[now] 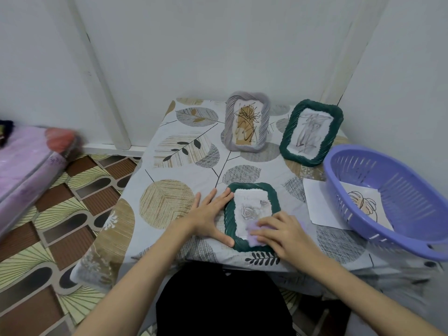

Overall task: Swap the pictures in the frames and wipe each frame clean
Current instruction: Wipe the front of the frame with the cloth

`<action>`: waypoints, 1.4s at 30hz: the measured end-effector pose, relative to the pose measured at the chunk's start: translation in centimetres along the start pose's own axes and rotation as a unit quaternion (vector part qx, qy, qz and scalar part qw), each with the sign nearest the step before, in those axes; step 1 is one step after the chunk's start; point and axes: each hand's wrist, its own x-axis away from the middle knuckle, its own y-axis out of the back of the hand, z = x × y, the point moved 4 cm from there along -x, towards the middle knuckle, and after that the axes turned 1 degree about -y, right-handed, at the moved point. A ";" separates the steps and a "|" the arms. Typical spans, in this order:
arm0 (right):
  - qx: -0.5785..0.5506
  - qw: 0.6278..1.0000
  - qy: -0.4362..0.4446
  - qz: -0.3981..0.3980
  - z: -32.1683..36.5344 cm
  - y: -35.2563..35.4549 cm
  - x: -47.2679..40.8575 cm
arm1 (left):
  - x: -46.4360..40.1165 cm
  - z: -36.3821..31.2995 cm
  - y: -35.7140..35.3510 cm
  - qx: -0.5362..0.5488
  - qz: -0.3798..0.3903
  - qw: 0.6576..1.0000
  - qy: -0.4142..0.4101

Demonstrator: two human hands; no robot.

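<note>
Down at the near edge of the desk (169, 166), both forearms reach in from below. The right hand (282, 235) lies palm-down, fingers (263, 224) curled and bunched over a small lilac cloth (253, 235), pressing it onto the lower right corner of the flat green frame (251, 215). That frame lies face-up close to the desk's front edge, a grey rose picture (249, 212) showing under its glass.

At nine o'clock from the frame, the left hand (209, 215) is spread flat on the tablecloth, fingers straight and splayed, holding nothing; fingertips and thumb touch the frame's left border, bracing it.

Out at three o'clock, a loose sheet (317, 204) with a leaf drawing lies on the desk, partly under the purple basket (397, 202), which tilts off the desk's right edge.

Farther back, at twelve o'clock, a grey frame (246, 121) stands upright holding a brown and black line drawing. Just beside it, at one o'clock, a second green frame (310, 132) leans back with a grey scribbled picture. The white wall (218, 44) rises behind them.
</note>
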 end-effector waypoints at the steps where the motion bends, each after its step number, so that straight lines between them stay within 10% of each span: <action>1: 0.025 0.999 -0.012 -0.015 -1.0 0.2 -0.3 | 0.0 0.0 0.0 0.001 0.000 1.000 0.000; 7: 0.016 0.983 -0.164 -0.078 -2.0 -2.0 -6.9 | 0.1 -0.2 0.2 0.000 0.000 1.000 0.003; 14: 0.080 0.993 -0.012 -0.083 1.1 -0.9 -0.3 | 0.1 -0.2 0.1 -0.013 0.002 1.000 0.006; 21: 0.053 0.964 -0.255 -0.058 -2.1 -2.4 -6.3 | 0.1 -0.3 0.2 -0.008 0.003 1.000 0.003; 30: 0.028 0.997 -0.060 -0.026 0.3 -0.6 -0.6 | -0.2 0.1 -0.2 -0.039 -0.004 0.999 0.012; 38: 0.243 0.950 -0.194 -0.004 -3.2 -1.2 -5.8 | -0.1 0.1 -0.1 -0.046 0.003 0.999 0.016; 42: 0.163 0.983 -0.090 -0.004 0.3 -2.2 -5.6 | -0.2 0.2 -0.2 -0.044 -0.003 0.999 0.015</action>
